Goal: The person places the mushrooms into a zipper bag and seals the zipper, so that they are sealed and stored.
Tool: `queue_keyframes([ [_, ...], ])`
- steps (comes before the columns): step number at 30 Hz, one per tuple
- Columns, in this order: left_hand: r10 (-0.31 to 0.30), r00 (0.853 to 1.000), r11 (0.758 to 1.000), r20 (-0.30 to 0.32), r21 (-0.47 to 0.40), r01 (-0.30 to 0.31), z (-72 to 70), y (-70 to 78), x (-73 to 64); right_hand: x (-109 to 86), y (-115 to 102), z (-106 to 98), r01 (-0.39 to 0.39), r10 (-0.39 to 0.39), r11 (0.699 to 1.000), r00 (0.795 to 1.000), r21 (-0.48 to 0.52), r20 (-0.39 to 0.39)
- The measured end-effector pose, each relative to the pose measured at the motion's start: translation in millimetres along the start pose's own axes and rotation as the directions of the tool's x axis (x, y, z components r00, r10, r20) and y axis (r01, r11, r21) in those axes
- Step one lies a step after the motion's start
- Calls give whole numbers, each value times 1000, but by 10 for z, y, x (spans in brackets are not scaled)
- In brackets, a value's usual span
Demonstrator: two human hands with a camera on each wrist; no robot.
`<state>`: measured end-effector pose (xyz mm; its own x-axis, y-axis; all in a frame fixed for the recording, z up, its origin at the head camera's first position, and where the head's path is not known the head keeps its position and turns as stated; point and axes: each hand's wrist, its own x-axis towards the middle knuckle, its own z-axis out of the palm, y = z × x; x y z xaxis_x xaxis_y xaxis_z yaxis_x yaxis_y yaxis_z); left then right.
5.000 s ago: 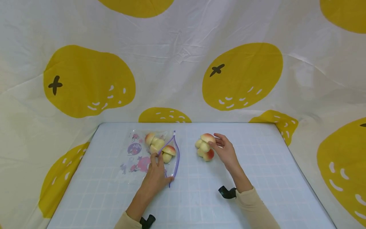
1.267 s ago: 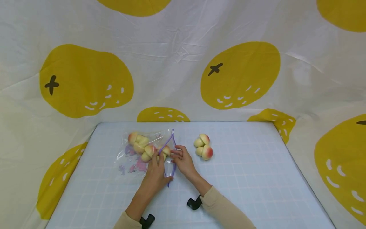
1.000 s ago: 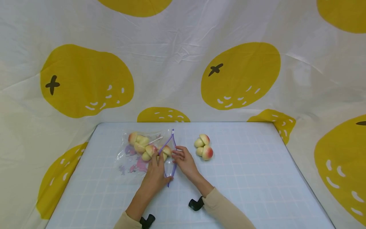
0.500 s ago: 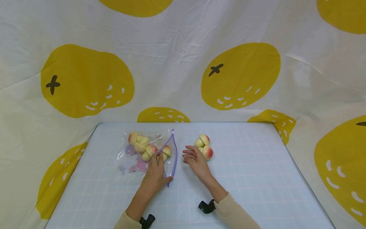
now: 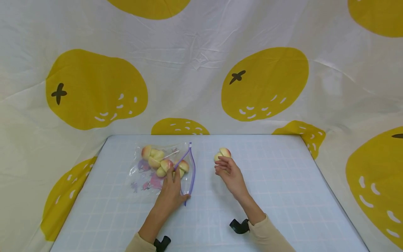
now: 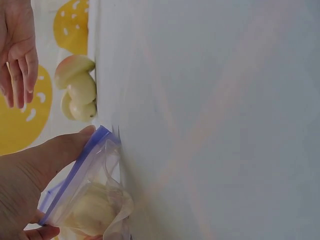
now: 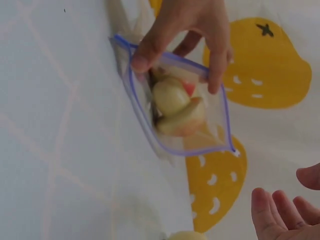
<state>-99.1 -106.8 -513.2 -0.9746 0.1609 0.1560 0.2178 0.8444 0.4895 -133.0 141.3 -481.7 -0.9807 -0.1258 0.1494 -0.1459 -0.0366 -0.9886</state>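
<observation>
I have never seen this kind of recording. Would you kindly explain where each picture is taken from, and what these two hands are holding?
There is no machine here: a person works with bare hands. The head view comes from a camera worn on the head, looking forward and down. The other two come from a camera on each wrist, so the scene looks turned sideways.

On the pale checked table lies a clear bag with a purple edge. Mushroom-shaped pieces with reddish caps are inside it. The left hand holds its mouth open. Loose mushroom shapes lie to the right of the bag, partly hidden by the right hand, which holds nothing that I can see.
</observation>
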Motion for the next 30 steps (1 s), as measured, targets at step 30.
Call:
queue_keyframes([
  [30, -10, 1000, 1000, 3, -5, 10, -2, 0, -1, 138, 241, -541, -102, 45, 955, 978, -278, -206],
])
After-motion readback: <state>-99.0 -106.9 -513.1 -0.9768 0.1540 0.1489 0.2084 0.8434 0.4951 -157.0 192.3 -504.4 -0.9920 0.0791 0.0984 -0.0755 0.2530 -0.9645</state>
